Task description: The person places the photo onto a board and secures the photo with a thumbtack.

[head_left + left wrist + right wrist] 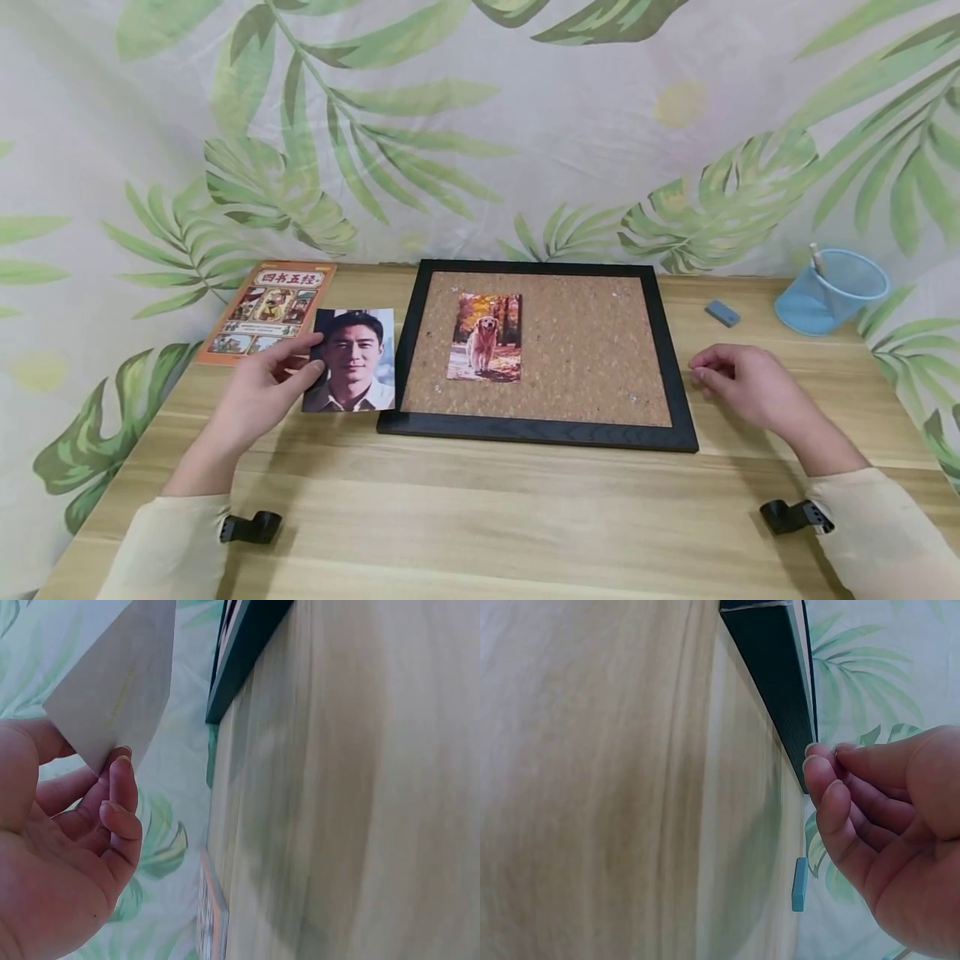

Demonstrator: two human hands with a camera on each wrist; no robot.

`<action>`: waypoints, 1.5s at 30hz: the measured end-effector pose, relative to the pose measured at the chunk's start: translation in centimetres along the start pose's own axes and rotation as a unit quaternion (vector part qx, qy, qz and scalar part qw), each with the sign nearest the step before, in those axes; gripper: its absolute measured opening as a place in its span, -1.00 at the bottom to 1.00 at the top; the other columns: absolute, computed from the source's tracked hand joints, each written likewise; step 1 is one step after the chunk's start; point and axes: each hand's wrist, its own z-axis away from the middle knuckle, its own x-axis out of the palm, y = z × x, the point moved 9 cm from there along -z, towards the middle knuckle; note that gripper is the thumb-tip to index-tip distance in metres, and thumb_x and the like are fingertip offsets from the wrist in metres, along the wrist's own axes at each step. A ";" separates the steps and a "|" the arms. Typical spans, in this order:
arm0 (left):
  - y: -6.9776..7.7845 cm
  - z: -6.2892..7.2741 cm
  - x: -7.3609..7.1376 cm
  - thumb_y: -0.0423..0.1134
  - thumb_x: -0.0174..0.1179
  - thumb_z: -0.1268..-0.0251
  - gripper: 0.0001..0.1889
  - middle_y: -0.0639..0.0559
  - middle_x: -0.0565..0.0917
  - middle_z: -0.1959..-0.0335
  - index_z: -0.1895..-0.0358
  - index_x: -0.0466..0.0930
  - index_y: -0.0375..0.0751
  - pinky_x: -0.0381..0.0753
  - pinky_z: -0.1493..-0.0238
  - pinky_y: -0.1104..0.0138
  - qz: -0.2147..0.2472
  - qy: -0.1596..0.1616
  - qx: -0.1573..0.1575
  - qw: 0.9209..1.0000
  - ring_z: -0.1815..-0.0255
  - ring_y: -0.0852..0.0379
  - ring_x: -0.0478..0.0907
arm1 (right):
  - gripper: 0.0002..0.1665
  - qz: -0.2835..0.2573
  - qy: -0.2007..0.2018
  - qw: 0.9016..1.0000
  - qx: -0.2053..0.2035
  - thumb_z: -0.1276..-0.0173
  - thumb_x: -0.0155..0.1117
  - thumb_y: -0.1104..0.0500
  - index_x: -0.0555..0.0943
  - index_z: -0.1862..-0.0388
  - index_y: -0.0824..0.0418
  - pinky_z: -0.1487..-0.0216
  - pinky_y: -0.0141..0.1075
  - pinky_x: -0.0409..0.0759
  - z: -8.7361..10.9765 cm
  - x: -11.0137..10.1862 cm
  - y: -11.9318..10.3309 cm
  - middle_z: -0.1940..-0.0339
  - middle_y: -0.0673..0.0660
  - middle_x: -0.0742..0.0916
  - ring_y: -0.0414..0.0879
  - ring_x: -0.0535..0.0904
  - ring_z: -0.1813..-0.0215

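Note:
My left hand [273,387] pinches a portrait photo [352,367] of a person in a light collared shirt. The thumb lies on its front edge, fingers behind; the left wrist view shows its white back [124,682]. The photo's right edge overlaps the left side of a black-framed cork board [577,350]. On the board's left half lies a photo of a golden dog [483,346] among autumn trees. My right hand [750,383] hovers beside the frame's right edge, fingers loosely curled, thumb tip near the index fingertip. Nothing shows between those fingertips in the right wrist view.
An orange picture book [247,307] lies at the back left, partly behind my left hand. A small blue eraser [722,313] sits right of the board, near a blue mesh pen cup [832,292] with one stick inside. Leaf-patterned cloth [450,125] hangs behind the wooden table [480,517].

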 end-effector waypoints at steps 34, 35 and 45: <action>9.0 -5.7 11.5 -0.24 0.28 -0.56 -0.37 -0.23 0.71 0.01 -0.61 0.41 -0.26 0.51 0.32 0.33 0.096 -0.153 0.044 0.983 0.20 -0.02 0.56 | -0.81 0.015 0.019 0.999 -0.027 -0.55 0.28 0.32 0.78 0.01 0.33 0.18 -0.31 0.56 0.4 -0.7 -1.0 0.16 0.19 0.85 -0.11 0.62 0.18; 9.3 -5.9 12.0 -0.25 0.28 -0.56 -0.37 -0.24 0.71 0.00 -0.61 0.41 -0.26 0.54 0.29 0.33 0.100 -0.158 0.044 0.981 0.17 -0.03 0.58 | -0.81 0.015 0.020 0.999 -0.027 -0.55 0.28 0.32 0.78 0.01 0.33 0.18 -0.31 0.56 0.4 -0.8 -0.9 0.16 0.19 0.85 -0.11 0.62 0.18; 12.7 -7.1 15.9 -0.32 0.30 -0.52 -0.35 -0.31 0.69 -0.16 -0.60 0.39 -0.34 0.63 0.09 0.36 0.124 -0.197 0.075 0.970 -0.11 -0.11 0.68 | -0.79 -0.028 0.027 0.999 -0.025 -0.54 0.30 0.36 0.68 -0.08 0.41 0.19 -0.45 0.61 0.9 -1.2 -0.7 0.15 0.21 0.84 -0.34 0.62 0.19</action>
